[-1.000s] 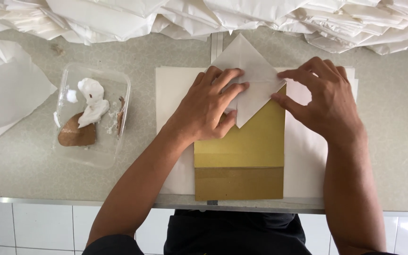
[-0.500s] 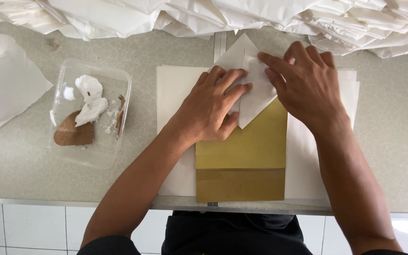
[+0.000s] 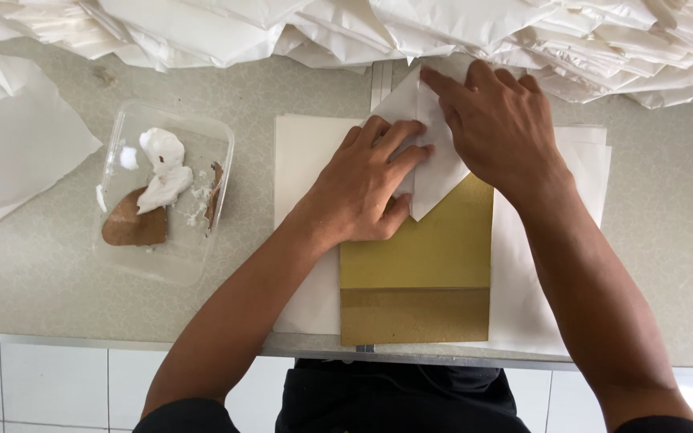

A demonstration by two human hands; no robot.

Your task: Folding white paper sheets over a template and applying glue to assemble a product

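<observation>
The right hand has slid to the left and farther away since a second ago — it now lies over the top of the folded white paper flap, with its pointing finger stretched toward the far tip. The left hand has stayed almost where it was, flat on the left side of the flap.

The work sits on a pale speckled stone counter with white tiles along its near front. A heap of crumpled white paper sheets fills the far edge. On the left stands a clear plastic tub with white paste and a brown scrap inside.

Both hands are spread flat, not gripping — they just press down. The flap lies on a flat gold paper bag, in the middle of the counter, resting on a stack of white sheets.
</observation>
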